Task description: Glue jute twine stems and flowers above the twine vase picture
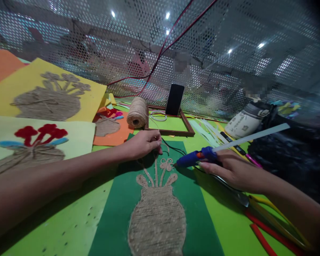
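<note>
In the head view, a green sheet (200,209) lies before me with a twine vase (157,220) glued on it, its stems and leaves spreading upward. A small looped twine flower (166,164) tops the right stem. My left hand (146,144) pinches a thin strand of twine (164,145) just above the flowers. My right hand (226,170) grips a blue hot glue gun (194,157), its nozzle close by the flower's right side. A whitish glue stick (253,136) juts from the gun's back end. The right hand's fingers are partly hidden behind the gun.
Behind the sheet stand a twine spool (137,113), a brown frame (186,124) and a dark phone (174,99). Finished twine pictures on yellow card (93,96) lie left. Scissors (277,220), a bottle (246,119) and a black plastic bag (288,160) are right. Perforated metal (96,46) rises behind.
</note>
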The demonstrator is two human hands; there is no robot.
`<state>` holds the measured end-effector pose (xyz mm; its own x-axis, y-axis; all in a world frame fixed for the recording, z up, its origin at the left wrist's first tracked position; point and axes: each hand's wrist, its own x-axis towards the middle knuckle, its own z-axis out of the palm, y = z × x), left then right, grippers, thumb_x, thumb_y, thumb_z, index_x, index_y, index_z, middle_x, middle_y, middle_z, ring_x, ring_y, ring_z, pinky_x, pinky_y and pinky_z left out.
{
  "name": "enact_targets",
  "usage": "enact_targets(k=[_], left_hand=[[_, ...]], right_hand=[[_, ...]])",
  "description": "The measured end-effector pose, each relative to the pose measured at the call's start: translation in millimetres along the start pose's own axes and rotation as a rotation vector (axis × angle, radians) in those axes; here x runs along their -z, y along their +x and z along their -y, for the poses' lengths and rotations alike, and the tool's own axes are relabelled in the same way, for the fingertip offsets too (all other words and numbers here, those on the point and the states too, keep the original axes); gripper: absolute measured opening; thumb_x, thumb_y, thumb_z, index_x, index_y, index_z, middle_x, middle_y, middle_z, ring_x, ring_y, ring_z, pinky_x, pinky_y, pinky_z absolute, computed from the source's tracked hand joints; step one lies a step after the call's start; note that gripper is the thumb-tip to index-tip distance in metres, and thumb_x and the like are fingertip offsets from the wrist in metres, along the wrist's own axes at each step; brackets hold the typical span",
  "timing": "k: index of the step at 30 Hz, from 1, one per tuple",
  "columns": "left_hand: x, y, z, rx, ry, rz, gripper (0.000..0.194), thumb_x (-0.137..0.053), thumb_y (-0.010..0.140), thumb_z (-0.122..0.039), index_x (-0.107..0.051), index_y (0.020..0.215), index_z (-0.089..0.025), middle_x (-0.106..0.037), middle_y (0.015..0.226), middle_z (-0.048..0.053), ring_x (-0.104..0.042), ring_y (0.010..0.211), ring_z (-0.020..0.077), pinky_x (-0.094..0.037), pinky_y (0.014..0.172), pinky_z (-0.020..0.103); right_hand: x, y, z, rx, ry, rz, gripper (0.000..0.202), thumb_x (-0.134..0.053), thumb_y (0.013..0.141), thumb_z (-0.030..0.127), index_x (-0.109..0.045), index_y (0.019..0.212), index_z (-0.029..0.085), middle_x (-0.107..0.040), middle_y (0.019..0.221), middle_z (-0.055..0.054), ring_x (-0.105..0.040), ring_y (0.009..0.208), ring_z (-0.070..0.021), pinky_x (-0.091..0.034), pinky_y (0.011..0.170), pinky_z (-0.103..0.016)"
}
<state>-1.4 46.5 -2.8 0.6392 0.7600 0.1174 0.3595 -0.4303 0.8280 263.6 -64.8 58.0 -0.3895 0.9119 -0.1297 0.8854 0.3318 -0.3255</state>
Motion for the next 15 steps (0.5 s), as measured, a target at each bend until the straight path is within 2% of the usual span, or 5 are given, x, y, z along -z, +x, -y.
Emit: enact_targets(k=[8,15], left_hand=[[-0.2,0.4,0.0,0.003,-0.011,0.001,0.015,-0.05,0.088,-0.03,-0.048,0.078,-0.019,-0.074,0.078,0.006,-0.068,0.077,0.0174,-0.051,0.072,0.029],[1.0,-0.8,-1.4,0.008,-0.014,0.012,0.016,-0.049,0.089,-0.032,-0.047,0.078,-0.019,-0.074,0.079,0.006,-0.069,0.079,0.019,-0.051,0.072,0.03]], right_hand=[[-5.9,2.0,4.7,0.04,-0.039,-0.064,0.041,-0.039,0.096,0.048,-0.056,0.073,0.018,-0.052,0.063,0.0,-0.046,0.057,-0.0143,-0.036,0.056,-0.027],[-8.7,1.8,5.2,0.051,-0.05,-0.104,0.041,-0.041,0.096,0.048,-0.057,0.073,0.018,-0.056,0.064,-0.001,-0.049,0.057,-0.0146,-0.037,0.054,-0.027]])
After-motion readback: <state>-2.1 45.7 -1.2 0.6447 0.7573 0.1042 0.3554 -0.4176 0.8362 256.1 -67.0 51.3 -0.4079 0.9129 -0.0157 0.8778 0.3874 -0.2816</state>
